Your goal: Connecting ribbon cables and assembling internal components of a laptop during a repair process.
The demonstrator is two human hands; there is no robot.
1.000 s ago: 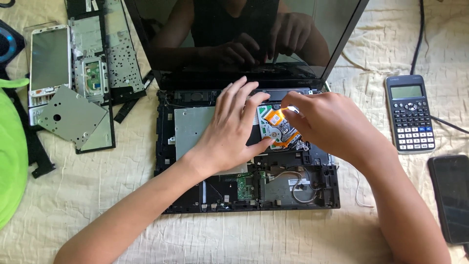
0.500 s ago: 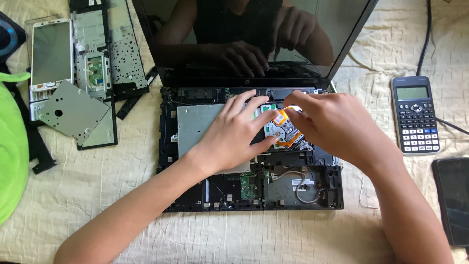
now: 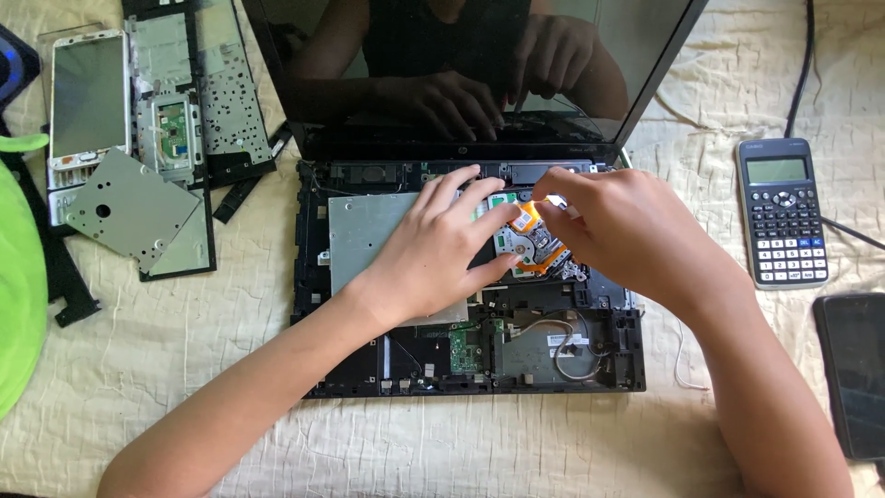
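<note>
1. The hard drive (image 3: 527,242) sits in the upper middle of your opened laptop base (image 3: 466,369), its label side up, with an orange ribbon strip (image 3: 525,221) across its top corner.
2. Your left hand (image 3: 442,249) lies flat over the drive's left half, fingers spread, thumb pressed along the drive's lower edge; its grip is wide and holds nothing.
3. Your right hand (image 3: 618,231) comes in from the right with the fingertips pinched narrow at the orange strip; it looks as if it is holding the strip, though your knuckles hide the contact.
4. A bare metal plate (image 3: 369,235) lies just left of the drive, partly under your left palm.
5. Below the drive you can see a green circuit board (image 3: 466,346) and white wires (image 3: 553,337).
6. The dark screen (image 3: 461,74) stands tilted behind the base.
7. On the cloth (image 3: 230,415), to the left, lie removed covers (image 3: 129,212) and a keyboard frame (image 3: 198,92); to the right, a calculator (image 3: 784,212) and a black phone (image 3: 853,373).
</note>
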